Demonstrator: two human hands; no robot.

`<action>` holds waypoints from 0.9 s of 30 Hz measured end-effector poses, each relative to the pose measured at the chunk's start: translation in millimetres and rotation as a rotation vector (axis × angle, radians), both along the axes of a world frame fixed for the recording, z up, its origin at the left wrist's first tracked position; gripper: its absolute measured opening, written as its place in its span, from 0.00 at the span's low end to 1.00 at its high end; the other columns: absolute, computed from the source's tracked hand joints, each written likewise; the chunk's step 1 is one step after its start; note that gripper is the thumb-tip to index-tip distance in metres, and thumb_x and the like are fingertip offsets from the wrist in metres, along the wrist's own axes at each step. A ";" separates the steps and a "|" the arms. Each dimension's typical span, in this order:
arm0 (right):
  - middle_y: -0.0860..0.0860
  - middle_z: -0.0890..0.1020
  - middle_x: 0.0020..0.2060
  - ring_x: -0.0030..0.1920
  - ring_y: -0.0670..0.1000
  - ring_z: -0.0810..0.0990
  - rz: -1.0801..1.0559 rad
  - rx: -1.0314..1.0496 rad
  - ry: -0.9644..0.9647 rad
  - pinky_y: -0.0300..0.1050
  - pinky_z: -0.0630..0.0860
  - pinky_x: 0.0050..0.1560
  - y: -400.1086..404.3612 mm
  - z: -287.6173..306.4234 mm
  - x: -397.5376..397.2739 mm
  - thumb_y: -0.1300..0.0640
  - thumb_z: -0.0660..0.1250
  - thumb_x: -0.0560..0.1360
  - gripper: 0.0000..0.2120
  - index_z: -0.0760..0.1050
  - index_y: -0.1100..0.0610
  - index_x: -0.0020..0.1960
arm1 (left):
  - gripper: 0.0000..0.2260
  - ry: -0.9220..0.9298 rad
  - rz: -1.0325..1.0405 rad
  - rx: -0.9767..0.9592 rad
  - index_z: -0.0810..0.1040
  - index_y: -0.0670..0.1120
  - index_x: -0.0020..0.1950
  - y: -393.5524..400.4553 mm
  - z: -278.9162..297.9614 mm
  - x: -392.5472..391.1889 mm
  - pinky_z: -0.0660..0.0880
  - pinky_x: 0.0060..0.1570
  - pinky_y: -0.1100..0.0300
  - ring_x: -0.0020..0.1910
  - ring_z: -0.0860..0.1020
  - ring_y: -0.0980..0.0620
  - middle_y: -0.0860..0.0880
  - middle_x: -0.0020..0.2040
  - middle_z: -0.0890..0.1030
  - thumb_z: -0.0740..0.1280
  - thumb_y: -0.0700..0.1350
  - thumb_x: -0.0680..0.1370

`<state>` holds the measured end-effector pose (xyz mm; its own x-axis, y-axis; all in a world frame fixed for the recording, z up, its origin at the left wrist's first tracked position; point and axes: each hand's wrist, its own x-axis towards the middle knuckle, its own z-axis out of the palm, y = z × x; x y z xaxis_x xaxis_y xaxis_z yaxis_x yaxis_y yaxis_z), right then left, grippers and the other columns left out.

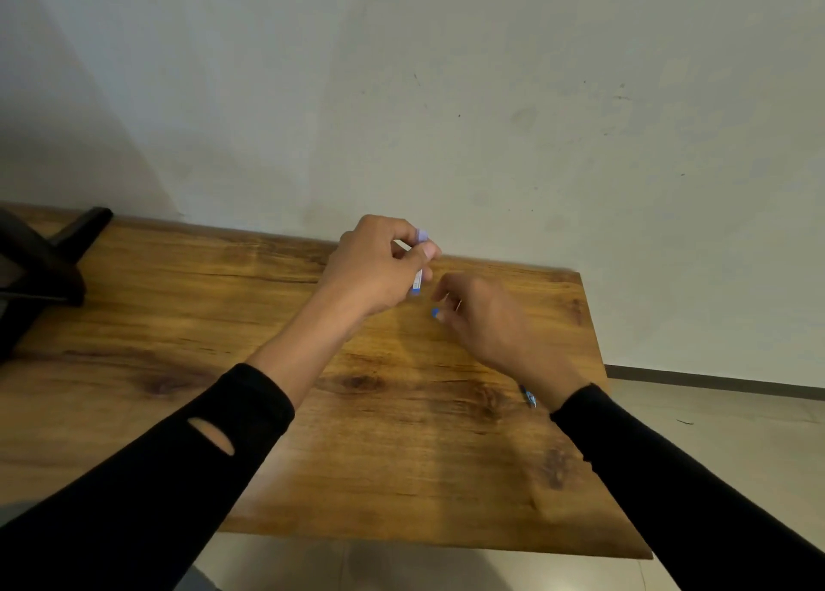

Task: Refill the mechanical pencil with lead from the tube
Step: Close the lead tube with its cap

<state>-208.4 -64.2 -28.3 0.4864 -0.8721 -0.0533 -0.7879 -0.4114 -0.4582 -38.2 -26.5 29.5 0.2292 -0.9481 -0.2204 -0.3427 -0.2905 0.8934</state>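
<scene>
Near the table's (312, 479) far edge, left hand (379, 269) gripping lead tube (418, 262), right hand (486, 318) pinching blue cap (435, 313) (just apart).

A wooden table (402, 456) with a warm brown grain and several dark knots fills the lower middle of the view, its far edge set against a pale, lightly scuffed wall (491, 99). At the table's far left corner sits a dark black stand (40, 269), partly cut off by the frame, with 1 leg angling toward the wall. To the right and below the table lies a light tiled floor (714, 447), edged by a dark skirting strip (714, 378) along the wall.
</scene>
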 end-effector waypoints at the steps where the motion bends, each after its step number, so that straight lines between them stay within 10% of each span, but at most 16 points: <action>1: 0.53 0.82 0.52 0.51 0.58 0.82 0.035 -0.024 0.053 0.54 0.79 0.50 3.3 -6.7 3.6 0.60 0.72 0.80 0.08 0.80 0.56 0.59 | 0.05 0.002 -0.007 0.004 0.87 0.54 0.52 -0.1 -0.1 -0.3 0.86 0.58 0.44 0.49 0.90 0.51 0.52 0.42 0.90 0.71 0.51 0.84; 12: 0.57 0.77 0.48 0.40 0.54 0.71 0.139 -0.290 0.197 0.49 0.67 0.37 11.4 -15.6 0.5 0.69 0.71 0.78 0.09 0.76 0.61 0.56 | 0.06 -0.042 -0.070 -0.017 0.87 0.53 0.53 2.8 2.4 -0.7 0.84 0.62 0.44 0.50 0.89 0.53 0.54 0.43 0.90 0.70 0.51 0.84; 17: 0.60 0.78 0.52 0.38 0.59 0.80 -0.033 -0.202 -0.062 0.56 0.80 0.38 -1.1 3.8 -5.7 0.74 0.65 0.80 0.09 0.79 0.64 0.56 | 0.06 -0.038 -0.097 -0.017 0.87 0.54 0.54 2.9 5.2 -0.9 0.84 0.61 0.43 0.52 0.89 0.52 0.53 0.46 0.90 0.70 0.51 0.85; 27: 0.49 0.85 0.49 0.44 0.45 0.85 -0.154 -0.141 -0.605 0.34 0.82 0.45 -15.1 67.1 -11.4 0.69 0.69 0.82 0.11 0.87 0.58 0.56 | 0.07 -0.114 -0.164 -0.058 0.86 0.53 0.56 6.8 12.6 0.0 0.84 0.59 0.44 0.50 0.88 0.50 0.53 0.45 0.89 0.69 0.50 0.86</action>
